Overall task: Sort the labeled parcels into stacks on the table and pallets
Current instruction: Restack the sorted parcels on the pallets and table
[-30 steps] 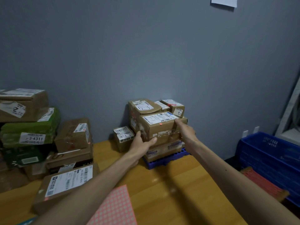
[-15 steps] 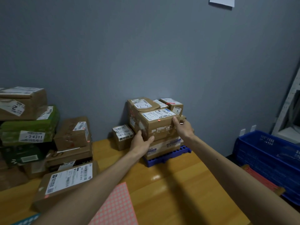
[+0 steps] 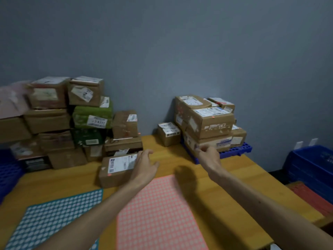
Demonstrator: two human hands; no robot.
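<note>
L hand (image 3: 145,166) spread beside parcel (image 3: 115,170), R hand (image 3: 210,156) half-curled

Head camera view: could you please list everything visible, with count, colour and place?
table: one, yellow wood, foreground.
pallet: one, blue, table's far right.
pallet stack: several parcels, brown, on the pallet.
small parcel: one, brown, on table left of pallet.
left pile: many parcels, brown and green, against the wall.
flat parcel: one, brown, before left pile.
pink sheet: one, dotted pink, table front.
teal sheet: one, dotted teal, front left.
crate: one, blue, right of table.
left hand: one, beside flat parcel.
right hand: one, before pallet stack.
</note>
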